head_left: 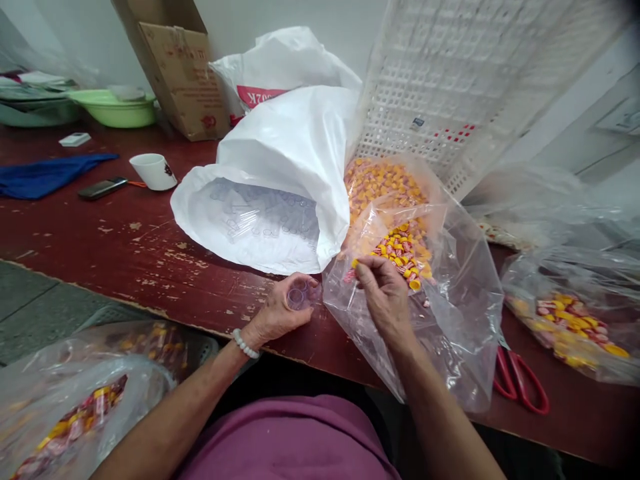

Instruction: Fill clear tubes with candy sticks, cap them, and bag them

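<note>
My left hand (pixel 280 308), with a bead bracelet at the wrist, is closed around several clear plastic tubes (pixel 299 295), their round ends facing up. My right hand (pixel 385 290) pinches a small yellow cap (pixel 355 263) with a pinkish part below it. It is over the mouth of a clear plastic bag (pixel 460 333) full of yellow caps with red-and-white pieces (pixel 400 250). Left of that bag, a white sack (pixel 295 140) lies with its mouth toward me, and more clear tubes (pixel 270 213) show inside.
Red-handled scissors (pixel 520 380) and another bag of capped pieces (pixel 575 327) lie at right. A white plastic crate (pixel 440 87) leans behind. A mug (pixel 153 171), phone (pixel 103 189), blue cloth (pixel 50 175), green basin (pixel 117 110) and cardboard box (pixel 185 80) stand left. A filled bag (pixel 85 407) is lower left.
</note>
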`<state>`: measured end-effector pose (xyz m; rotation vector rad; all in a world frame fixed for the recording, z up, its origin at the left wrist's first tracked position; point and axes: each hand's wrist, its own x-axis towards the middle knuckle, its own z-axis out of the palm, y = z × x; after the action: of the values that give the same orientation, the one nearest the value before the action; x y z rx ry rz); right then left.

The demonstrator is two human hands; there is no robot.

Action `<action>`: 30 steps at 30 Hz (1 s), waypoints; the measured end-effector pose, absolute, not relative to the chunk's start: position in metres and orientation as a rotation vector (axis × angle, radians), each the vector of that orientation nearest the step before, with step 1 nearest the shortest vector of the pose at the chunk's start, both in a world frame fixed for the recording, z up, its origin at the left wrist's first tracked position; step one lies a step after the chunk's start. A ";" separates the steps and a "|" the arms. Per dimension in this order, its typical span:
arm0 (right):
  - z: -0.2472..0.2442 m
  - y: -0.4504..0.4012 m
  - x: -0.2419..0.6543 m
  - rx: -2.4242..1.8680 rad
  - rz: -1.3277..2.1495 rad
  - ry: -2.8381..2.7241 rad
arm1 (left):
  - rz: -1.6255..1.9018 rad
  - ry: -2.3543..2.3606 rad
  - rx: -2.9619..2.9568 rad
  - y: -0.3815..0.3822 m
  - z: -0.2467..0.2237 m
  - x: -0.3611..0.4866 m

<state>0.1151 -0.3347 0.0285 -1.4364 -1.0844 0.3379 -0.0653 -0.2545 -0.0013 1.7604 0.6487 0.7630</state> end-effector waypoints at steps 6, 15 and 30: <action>0.021 -0.342 0.080 -1.389 0.342 -1.245 | 0.720 0.601 1.925 -0.266 0.005 -0.062; 0.019 -0.357 0.087 -1.433 0.167 -1.474 | 0.660 0.536 1.804 -0.272 0.008 -0.056; -0.005 -0.352 0.131 -1.658 0.108 -1.414 | 0.726 0.767 1.764 -0.264 0.008 -0.051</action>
<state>0.1306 -0.3525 -0.0054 -1.6576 -1.4145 0.1078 -0.0506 -0.2641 0.0082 1.7637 0.7672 0.7261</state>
